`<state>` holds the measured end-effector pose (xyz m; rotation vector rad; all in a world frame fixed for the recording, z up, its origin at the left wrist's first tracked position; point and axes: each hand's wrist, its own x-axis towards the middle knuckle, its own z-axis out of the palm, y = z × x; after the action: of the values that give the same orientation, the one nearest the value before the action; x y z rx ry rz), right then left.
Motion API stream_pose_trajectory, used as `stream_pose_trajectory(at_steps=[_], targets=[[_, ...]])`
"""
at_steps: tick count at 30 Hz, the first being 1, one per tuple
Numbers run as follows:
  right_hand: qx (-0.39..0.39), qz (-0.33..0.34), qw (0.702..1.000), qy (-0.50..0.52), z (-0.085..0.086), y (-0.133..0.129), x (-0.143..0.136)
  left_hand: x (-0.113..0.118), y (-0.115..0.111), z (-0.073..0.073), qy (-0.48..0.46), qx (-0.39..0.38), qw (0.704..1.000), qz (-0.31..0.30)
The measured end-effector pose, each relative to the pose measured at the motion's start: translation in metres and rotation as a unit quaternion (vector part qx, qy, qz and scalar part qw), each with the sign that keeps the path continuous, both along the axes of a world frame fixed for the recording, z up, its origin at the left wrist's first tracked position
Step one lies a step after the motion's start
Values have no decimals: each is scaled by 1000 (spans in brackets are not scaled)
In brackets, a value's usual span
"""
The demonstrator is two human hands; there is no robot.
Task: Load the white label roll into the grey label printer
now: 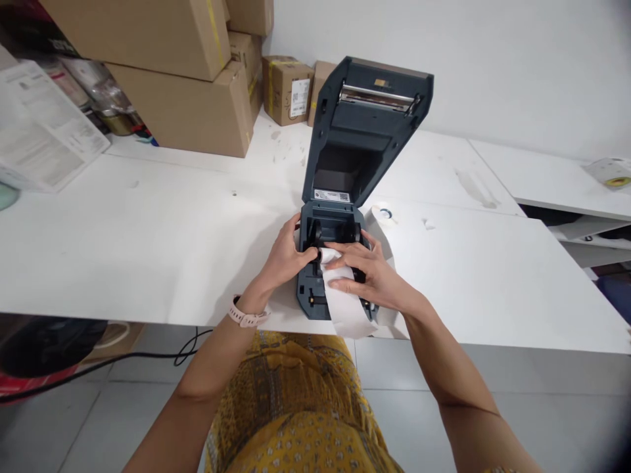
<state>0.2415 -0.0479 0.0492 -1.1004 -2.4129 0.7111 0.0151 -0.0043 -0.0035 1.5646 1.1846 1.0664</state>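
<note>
A dark label printer (306, 289) stands on the white table with its lid (367, 125) raised. Inside it lies a small white paper roll, and its loose strip (345, 309) hangs over the printer's front edge. My left hand (288, 253) grips the printer's left side, its thumb touching the left end of the roll. Across the roll and strip lie the spread fingers of my right hand (362, 266), coming from the right. The palm hides the printer's right inner part.
Cardboard boxes (187, 112) are stacked at the back left, with a smaller labelled box (286, 92) beside them. A label roll (384, 215) sits right of the printer. Wrapped papers (44, 125) lie far left. The table's front edge runs close to my body.
</note>
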Motion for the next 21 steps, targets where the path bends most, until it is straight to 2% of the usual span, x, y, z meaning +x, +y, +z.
stream_pose_trajectory(at_steps=[5, 10, 21], targets=[[-6, -12, 1000, -1, -1, 0, 1, 1, -3, 1, -34, -30, 999, -2], [-4, -19, 1000, 1, -2, 0, 0, 1, -4, 1, -28, -38, 999, 0], [15, -42, 999, 3, -2, -4, -4, 3, 0, 2, -11, 11, 1000, 10]])
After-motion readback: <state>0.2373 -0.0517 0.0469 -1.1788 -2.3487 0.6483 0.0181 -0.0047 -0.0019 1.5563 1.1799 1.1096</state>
